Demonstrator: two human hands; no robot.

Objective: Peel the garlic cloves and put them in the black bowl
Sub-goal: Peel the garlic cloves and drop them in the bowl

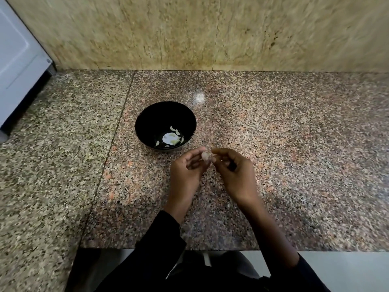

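Observation:
A black bowl (147, 121) stands on the speckled granite counter and holds several pale peeled garlic cloves (175, 131) near its bottom. Just in front of the bowl, my left hand (186, 171) pinches a small whitish garlic clove (205, 155) between thumb and fingertips. My right hand (233, 171) meets it from the right, its fingertips curled onto the same clove. Both hands hover a little above the counter. The picture is slightly blurred, so the clove's skin cannot be made out.
The granite counter (294, 144) runs wide to the right and left of the bowl. A beige stone wall (189, 32) backs it. A white appliance (16, 66) stands at the far left. The counter's front edge (168, 248) lies close to my body.

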